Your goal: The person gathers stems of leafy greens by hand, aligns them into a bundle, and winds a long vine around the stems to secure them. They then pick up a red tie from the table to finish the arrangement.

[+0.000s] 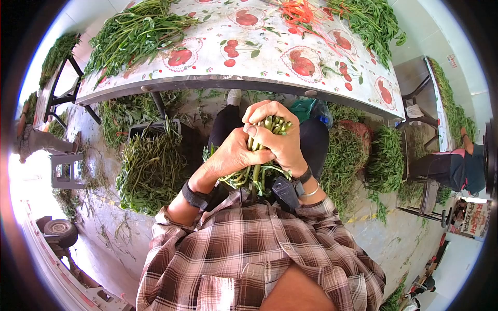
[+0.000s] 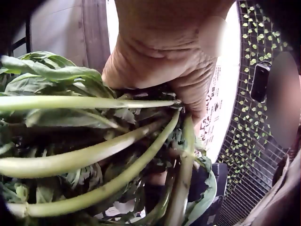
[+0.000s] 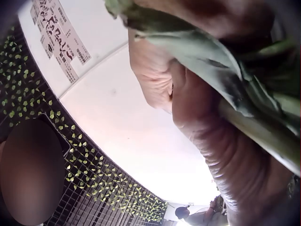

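Observation:
In the head view a bunch of green stems [image 1: 276, 126] is held upright before the chest, cut ends up. My right hand [image 1: 280, 136] curls round its upper part, thumb across the stems. Just below and to the left, my left hand [image 1: 232, 155] grips the same bunch, its fingers against the right hand. Leaves [image 1: 236, 179] stick out beneath both hands. Long pale stems [image 2: 89, 157] run up to the left hand [image 2: 160, 52] in the left wrist view. A broad leaf [image 3: 202, 61] crosses in front of the right hand [image 3: 207, 122] in the right wrist view.
A table with a fruit-print cover [image 1: 218, 46] stands ahead, bearing leafy piles [image 1: 137, 36] and red ties [image 1: 301, 18]. A heaped crate [image 1: 153, 166] is on the left, with more greens [image 1: 340, 160] on the right. People are at both sides.

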Tool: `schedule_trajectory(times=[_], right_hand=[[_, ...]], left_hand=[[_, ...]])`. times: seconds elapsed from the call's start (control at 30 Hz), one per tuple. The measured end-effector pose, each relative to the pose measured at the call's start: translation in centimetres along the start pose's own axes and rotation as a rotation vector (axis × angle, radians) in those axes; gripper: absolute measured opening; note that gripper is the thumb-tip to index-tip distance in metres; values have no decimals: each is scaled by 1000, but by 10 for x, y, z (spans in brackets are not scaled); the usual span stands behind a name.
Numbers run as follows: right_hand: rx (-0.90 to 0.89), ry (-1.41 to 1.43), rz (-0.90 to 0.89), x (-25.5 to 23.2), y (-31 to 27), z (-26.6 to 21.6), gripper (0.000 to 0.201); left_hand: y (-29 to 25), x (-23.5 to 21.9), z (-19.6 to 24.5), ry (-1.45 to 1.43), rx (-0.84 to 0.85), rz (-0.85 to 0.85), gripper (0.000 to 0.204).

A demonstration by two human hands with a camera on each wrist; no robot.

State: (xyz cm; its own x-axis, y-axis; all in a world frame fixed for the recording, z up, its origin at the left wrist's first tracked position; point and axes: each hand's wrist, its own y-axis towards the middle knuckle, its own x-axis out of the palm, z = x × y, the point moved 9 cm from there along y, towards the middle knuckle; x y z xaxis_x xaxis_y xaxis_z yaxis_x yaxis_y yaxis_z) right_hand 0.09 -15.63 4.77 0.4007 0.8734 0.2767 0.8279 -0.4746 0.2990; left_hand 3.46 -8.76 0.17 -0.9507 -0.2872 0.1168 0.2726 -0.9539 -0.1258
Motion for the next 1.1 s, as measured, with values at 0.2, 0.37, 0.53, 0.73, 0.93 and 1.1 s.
schedule_trajectory(times=[0.2,0.37,0.53,0.73,0.93,1.1], right_hand=[[31,-12,-32,1,0,-1,13],[79,139,-14,4,-2,7,21],[76,215,-19,3,-2,7,28],[80,148,0,-4,-2,9,24],[-27,29,-39,-5,1,6,16],[-53,38,-71,-2,2,3,11]], left_hand=[[1,2,7,-12,69,27,28],[1,-2,-4,50,31,16,28],[1,-3,-5,70,3,30,28],[0,-2,2,125,-9,39,28],[0,0,-2,18,-41,-15,27],[-1,1,-1,8,-67,-34,31]])
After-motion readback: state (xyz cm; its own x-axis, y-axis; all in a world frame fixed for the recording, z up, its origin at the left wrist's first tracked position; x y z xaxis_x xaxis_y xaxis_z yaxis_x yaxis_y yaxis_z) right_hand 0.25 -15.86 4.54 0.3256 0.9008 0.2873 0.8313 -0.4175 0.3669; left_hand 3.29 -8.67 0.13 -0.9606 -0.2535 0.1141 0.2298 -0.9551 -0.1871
